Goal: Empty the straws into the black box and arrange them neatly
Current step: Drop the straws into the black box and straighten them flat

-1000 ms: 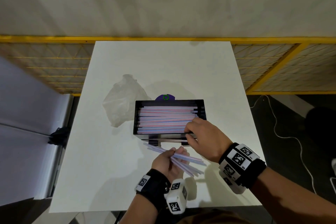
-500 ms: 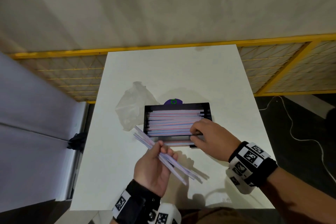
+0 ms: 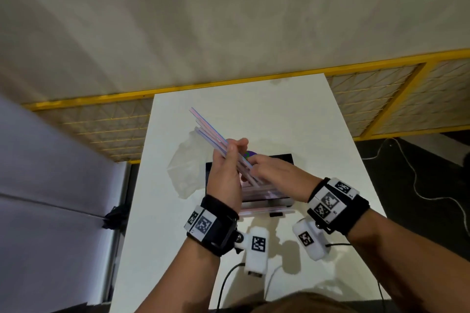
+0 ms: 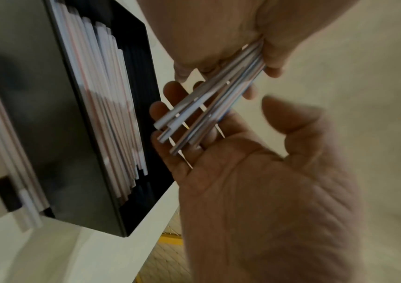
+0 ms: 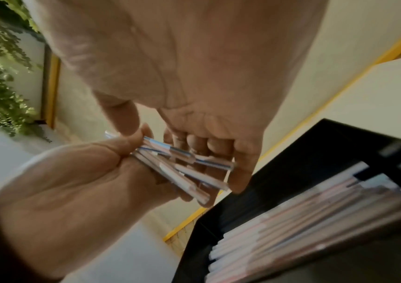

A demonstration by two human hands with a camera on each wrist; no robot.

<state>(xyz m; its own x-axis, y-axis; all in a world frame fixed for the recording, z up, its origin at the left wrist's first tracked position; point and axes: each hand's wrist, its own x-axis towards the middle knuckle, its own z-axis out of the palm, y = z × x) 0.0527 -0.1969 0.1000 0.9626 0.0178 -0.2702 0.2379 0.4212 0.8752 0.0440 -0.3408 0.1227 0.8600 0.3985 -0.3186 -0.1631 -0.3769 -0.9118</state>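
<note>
My left hand (image 3: 235, 146) holds a bundle of pink and blue striped straws (image 3: 208, 127) raised over the black box (image 3: 287, 160), their free ends pointing up and to the left. In the left wrist view the bundle (image 4: 206, 107) lies across my left fingers (image 4: 160, 113). My right hand (image 3: 254, 165) grips the bundle near its lower ends, fingers (image 5: 218, 151) curled on one side and thumb on the other. The box (image 4: 61, 134) holds several straws (image 3: 264, 192) lying lengthwise side by side. My hands hide most of it in the head view.
A few loose straws (image 3: 267, 211) lie on the white table (image 3: 254, 109) just in front of the box. A crumpled clear plastic bag (image 3: 185, 168) sits left of the box. A purple object (image 3: 250, 154) peeks out behind the box. A yellow railing runs past the far edge.
My left hand has lifted the bundle from near the table's front edge to above the box and tilted it upward. My right hand has left the box and taken hold of the bundle.
</note>
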